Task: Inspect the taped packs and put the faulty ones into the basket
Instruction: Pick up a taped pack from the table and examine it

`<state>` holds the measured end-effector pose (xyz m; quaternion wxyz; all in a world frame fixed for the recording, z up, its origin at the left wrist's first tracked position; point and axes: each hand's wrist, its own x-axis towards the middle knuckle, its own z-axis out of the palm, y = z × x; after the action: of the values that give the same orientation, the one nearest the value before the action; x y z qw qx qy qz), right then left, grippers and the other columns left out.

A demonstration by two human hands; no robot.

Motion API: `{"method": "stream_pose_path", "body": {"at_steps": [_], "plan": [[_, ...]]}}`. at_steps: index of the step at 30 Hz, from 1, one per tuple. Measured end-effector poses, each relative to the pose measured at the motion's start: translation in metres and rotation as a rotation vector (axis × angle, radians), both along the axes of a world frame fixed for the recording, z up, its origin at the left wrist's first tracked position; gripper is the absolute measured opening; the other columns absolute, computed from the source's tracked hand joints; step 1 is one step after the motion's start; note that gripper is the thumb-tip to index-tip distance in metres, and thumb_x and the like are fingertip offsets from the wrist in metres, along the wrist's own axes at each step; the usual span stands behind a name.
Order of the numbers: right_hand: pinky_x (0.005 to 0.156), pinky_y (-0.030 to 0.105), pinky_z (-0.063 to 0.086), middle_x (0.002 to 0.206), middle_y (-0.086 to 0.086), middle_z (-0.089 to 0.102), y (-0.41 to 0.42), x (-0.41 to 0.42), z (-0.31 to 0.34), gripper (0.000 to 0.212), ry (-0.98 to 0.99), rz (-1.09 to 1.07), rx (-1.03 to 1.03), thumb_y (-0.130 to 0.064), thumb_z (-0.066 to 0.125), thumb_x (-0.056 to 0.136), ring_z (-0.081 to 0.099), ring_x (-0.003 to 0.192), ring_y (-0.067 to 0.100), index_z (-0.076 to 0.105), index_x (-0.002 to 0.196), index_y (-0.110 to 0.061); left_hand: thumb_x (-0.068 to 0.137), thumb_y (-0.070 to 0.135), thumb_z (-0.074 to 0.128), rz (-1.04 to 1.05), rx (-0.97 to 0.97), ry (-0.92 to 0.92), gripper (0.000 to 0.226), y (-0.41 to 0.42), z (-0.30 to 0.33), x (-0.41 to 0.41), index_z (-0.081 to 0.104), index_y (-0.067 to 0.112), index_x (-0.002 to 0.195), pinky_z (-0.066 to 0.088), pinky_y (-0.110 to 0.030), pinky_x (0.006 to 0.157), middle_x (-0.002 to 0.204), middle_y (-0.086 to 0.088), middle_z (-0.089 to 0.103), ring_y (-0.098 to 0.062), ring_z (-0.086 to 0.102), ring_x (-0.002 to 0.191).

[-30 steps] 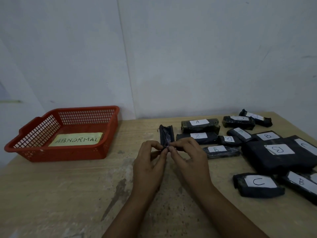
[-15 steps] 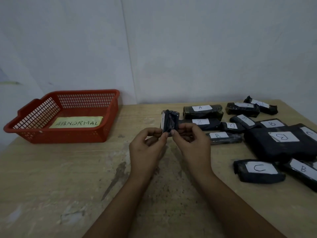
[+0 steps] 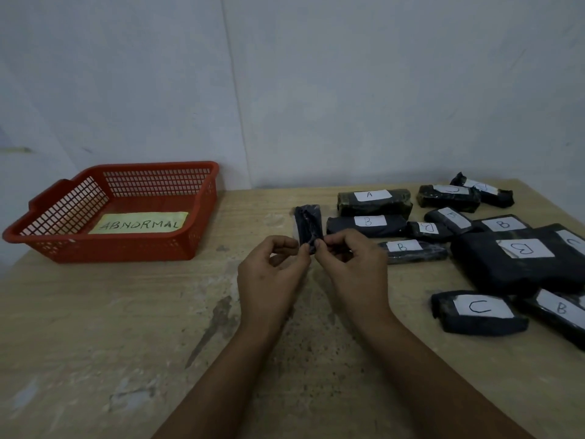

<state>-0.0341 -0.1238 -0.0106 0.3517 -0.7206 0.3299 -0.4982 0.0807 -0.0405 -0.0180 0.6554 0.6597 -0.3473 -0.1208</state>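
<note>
Both hands hold one small black taped pack [image 3: 308, 224] upright above the table's middle, its label side turned away. My left hand [image 3: 272, 274] pinches its lower left edge, and my right hand [image 3: 351, 267] pinches its lower right edge. The red plastic basket [image 3: 202, 217] stands at the far left with a yellow "ABNORMAL" note [image 3: 139, 223] lying inside. Several other black packs with white lettered labels lie on the right, among them an A pack [image 3: 375, 201], a C pack [image 3: 478, 312] and a large B pack [image 3: 522, 258].
The wooden table [image 3: 126, 327] is worn and stained in front of my arms. A pale wall rises right behind the table's far edge. The packs on the right crowd up to the right border of the view.
The pack stays pinched between both hands and has been turned slightly. My head has shifted, so the basket and packs sit a little differently in the view.
</note>
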Motion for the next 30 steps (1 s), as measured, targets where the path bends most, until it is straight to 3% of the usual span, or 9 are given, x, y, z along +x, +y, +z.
{"method": "stream_pose_path", "body": {"at_steps": [4,10,12,16,20,22,28,30], "plan": [[0.067,0.019,0.055,0.083,-0.008,0.069,-0.0005,-0.0016,0.0004,0.008,0.038,0.014,-0.038,-0.015,0.081,0.093,0.068,0.078,0.009,0.074,0.088,-0.016,0.096,0.033,0.083,0.065,-0.020,-0.134,0.007,0.0012,0.0025,0.0012,0.080,0.030,0.101,0.064,-0.045,0.086,0.093,0.014,0.079,-0.006,0.076,0.093],[0.071,0.015,0.056,0.093,-0.008,0.070,0.0031,0.0004,0.0000,0.011,-0.008,-0.031,-0.040,-0.025,0.083,0.093,0.070,0.086,0.007,0.074,0.098,-0.019,0.099,0.022,0.079,0.093,0.001,-0.321,0.004,0.0028,-0.0008,0.0021,0.079,0.024,0.095,0.062,-0.041,0.078,0.088,0.015,0.076,-0.005,0.073,0.086],[0.072,0.020,0.058,0.093,-0.008,0.071,0.0022,-0.0009,0.0002,0.008,-0.017,-0.039,-0.061,-0.023,0.081,0.095,0.070,0.086,0.008,0.076,0.099,-0.017,0.099,0.021,0.079,0.079,0.003,-0.373,0.003,0.0026,0.0006,0.0007,0.079,0.022,0.096,0.062,-0.039,0.076,0.088,0.016,0.075,-0.004,0.073,0.086],[0.070,0.031,0.058,0.086,-0.008,0.070,-0.0021,-0.0015,-0.0023,0.004,0.031,-0.052,-0.116,-0.018,0.079,0.097,0.068,0.080,0.008,0.078,0.093,-0.015,0.096,0.023,0.082,0.042,-0.009,-0.319,0.004,0.0022,0.0011,0.0001,0.079,0.023,0.099,0.065,-0.038,0.078,0.092,0.014,0.075,-0.005,0.074,0.089],[0.068,0.031,0.056,0.084,-0.009,0.066,-0.0028,-0.0019,-0.0020,0.008,0.094,-0.042,-0.176,-0.018,0.078,0.097,0.064,0.079,0.006,0.076,0.090,-0.016,0.091,0.039,0.086,0.073,-0.044,-0.207,0.031,0.0058,0.0077,-0.0011,0.077,0.027,0.119,0.065,-0.030,0.074,0.109,0.015,0.076,-0.003,0.077,0.087],[0.069,0.030,0.056,0.086,-0.009,0.064,-0.0017,-0.0008,-0.0023,0.009,0.110,-0.023,-0.183,-0.019,0.078,0.097,0.064,0.080,0.006,0.074,0.090,-0.017,0.094,0.037,0.083,0.095,-0.039,-0.244,0.032,0.0058,0.0066,0.0014,0.078,0.029,0.125,0.065,-0.031,0.076,0.112,0.016,0.076,-0.002,0.076,0.089],[0.067,0.016,0.055,0.093,-0.009,0.067,0.0047,-0.0011,0.0020,0.015,0.054,0.001,-0.098,-0.032,0.079,0.096,0.067,0.087,0.005,0.071,0.095,-0.020,0.100,0.020,0.078,0.034,-0.069,-0.347,0.026,0.0060,0.0052,0.0047,0.079,0.022,0.126,0.066,-0.035,0.084,0.113,0.012,0.078,-0.008,0.077,0.101],[0.068,0.008,0.050,0.090,-0.008,0.067,0.0051,-0.0028,0.0036,0.011,0.041,-0.014,-0.144,-0.025,0.077,0.098,0.066,0.086,0.003,0.073,0.093,-0.016,0.101,0.016,0.078,0.011,-0.085,-0.380,0.026,0.0068,0.0054,0.0038,0.079,0.019,0.126,0.066,-0.036,0.085,0.112,0.011,0.078,-0.008,0.077,0.101]]}}
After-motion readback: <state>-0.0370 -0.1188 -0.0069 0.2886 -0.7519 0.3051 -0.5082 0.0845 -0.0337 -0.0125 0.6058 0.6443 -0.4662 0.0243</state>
